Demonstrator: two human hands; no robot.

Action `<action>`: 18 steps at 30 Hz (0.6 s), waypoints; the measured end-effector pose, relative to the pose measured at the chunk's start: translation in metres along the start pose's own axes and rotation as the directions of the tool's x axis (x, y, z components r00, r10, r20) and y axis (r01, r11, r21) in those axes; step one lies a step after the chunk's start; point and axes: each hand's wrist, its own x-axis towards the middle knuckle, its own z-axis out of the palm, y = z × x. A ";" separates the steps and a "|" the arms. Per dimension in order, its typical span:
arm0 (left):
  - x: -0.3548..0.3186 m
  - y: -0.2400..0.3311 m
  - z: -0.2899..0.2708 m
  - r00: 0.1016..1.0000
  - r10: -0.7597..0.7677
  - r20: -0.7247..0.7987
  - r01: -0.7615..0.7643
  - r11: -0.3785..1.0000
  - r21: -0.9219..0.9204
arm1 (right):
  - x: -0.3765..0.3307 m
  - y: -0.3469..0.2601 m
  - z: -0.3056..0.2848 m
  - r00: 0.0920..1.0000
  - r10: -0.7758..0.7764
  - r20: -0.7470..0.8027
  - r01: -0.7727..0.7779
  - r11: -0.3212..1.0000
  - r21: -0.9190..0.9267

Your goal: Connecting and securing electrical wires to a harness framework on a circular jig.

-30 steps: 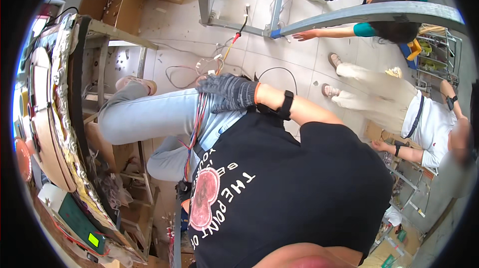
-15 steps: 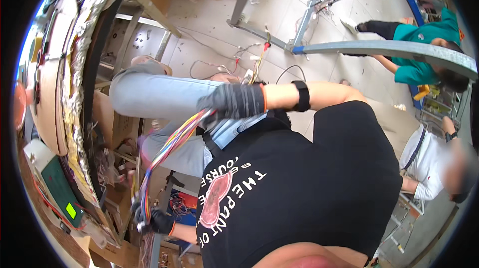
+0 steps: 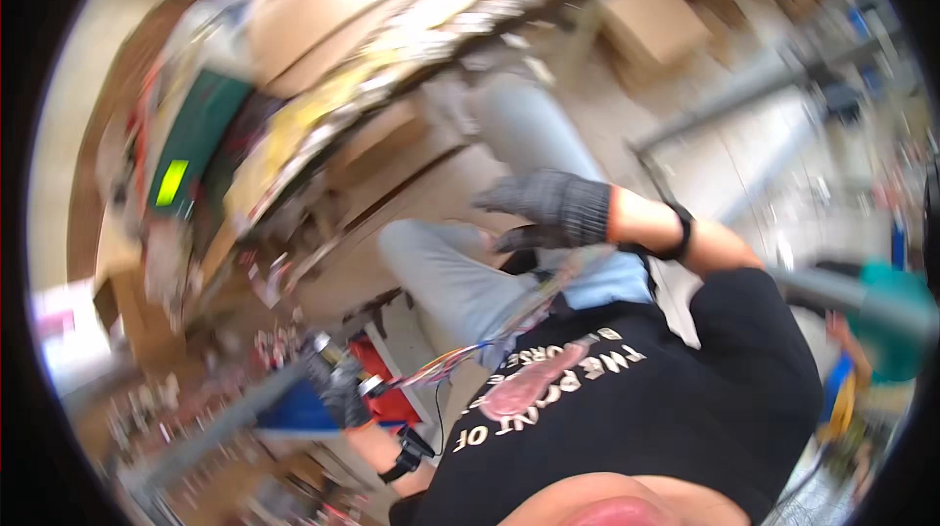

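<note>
2 gloved hands are in view, both yours, blurred by motion. Your left hand looks curled around 1 end of the wire bundle, pale connectors showing at the glove. Your right hand is loose above your lap, fingers extended and apart from the thumb; nothing is seen between them. The wire bundle slants from your left hand across to your lap, passing below your right.

In the way near your left hand: a red panel behind the wires, a blue surface and a grey metal bar beyond it. To your upper left runs a bench with a silver and yellow crumpled edge; on it, a green device with a bright screen.

Pale tiled floor lies at upper right, under metal framing, near cardboard boxes.

Count: 2 gloves, 2 dark wristbands, 1 green device, 1 co-worker in teal partly behind a bar. Individual wires: too blurred to count.
</note>
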 end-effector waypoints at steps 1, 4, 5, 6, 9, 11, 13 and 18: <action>-0.009 -0.006 0.001 0.987 -0.158 0.019 0.154 0.976 0.157 | 0.010 -0.010 0.003 0.999 0.018 -0.042 -0.016 0.999 0.048; -0.040 0.026 0.039 0.983 -0.172 0.057 0.167 0.982 0.091 | 0.038 -0.036 0.000 0.998 -0.050 0.033 0.053 0.994 -0.094; -0.051 0.018 0.043 0.985 -0.166 0.034 0.162 0.981 0.104 | 0.053 -0.042 0.008 0.994 -0.080 0.072 0.087 0.992 -0.096; -0.059 0.016 0.050 0.998 -0.057 0.016 0.054 0.988 0.146 | 0.066 -0.042 0.020 0.989 -0.128 0.077 0.134 0.987 -0.091; -0.067 0.030 0.055 0.998 0.062 -0.025 -0.060 0.995 0.075 | 0.113 -0.047 0.058 0.984 -0.168 0.060 0.152 0.965 0.214; -0.070 0.043 0.056 0.999 0.029 -0.041 -0.026 0.997 0.072 | 0.141 -0.051 0.068 0.972 -0.109 0.207 0.037 0.945 0.324; -0.067 0.040 0.056 0.999 0.015 -0.048 -0.013 0.998 0.059 | 0.170 -0.060 0.079 0.979 -0.085 0.185 -0.096 0.607 0.789; -0.056 0.012 0.062 0.995 -0.052 -0.081 0.058 0.996 0.073 | 0.212 -0.053 0.102 0.988 0.128 0.091 -0.147 0.553 0.820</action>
